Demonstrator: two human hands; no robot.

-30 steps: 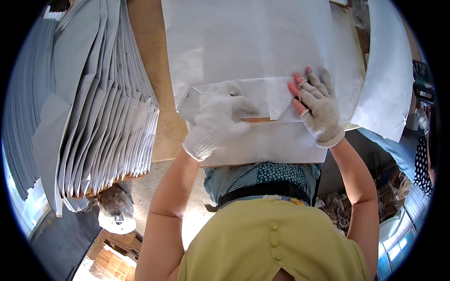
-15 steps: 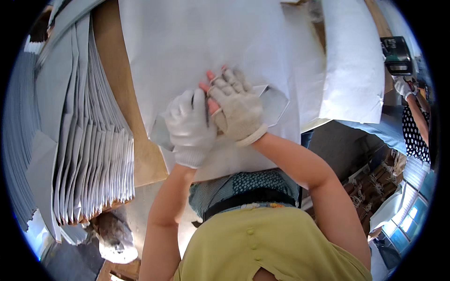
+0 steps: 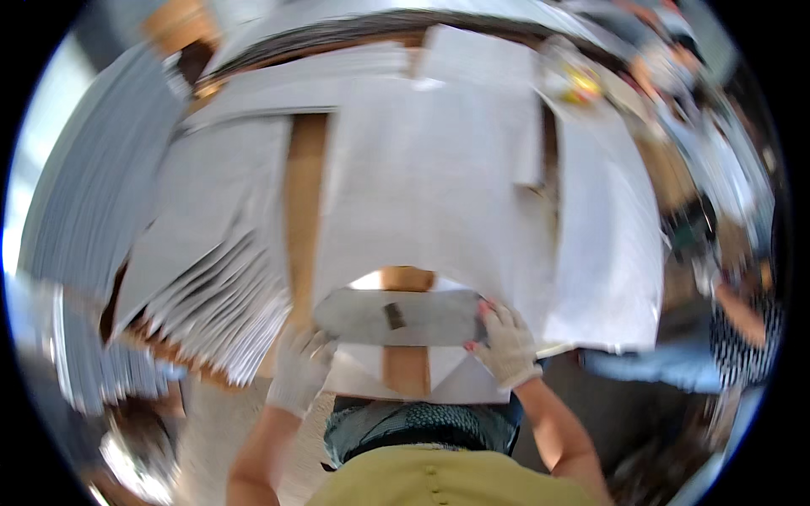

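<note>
A large white paper sack (image 3: 422,185) lies flat, its near end folded out into white corners around a grey rounded strip (image 3: 439,319) with a small dark mark. Brown patches show above and below that strip. Both my hands wear whitish gloves. At the strip's left end is my left hand (image 3: 302,364), blurred, its fingers apart and reaching to the paper. My right hand (image 3: 508,344) lies at the right end, fingers stretched over the paper and thumb spread from them. The bare fingertips of the right glove show reddish.
Fanned white paper sacks (image 3: 215,287) lie to the left, beside a tall grey stack (image 3: 101,169). A long white sheet (image 3: 603,244) lies to the right. Brown board (image 3: 305,185) shows between the piles. Another person's patterned garment (image 3: 742,333) is at far right.
My hands have moved apart, from together on the folded paper to either end of the grey strip. The sack's near end now lies spread out. The view has shifted, showing more of the table.
</note>
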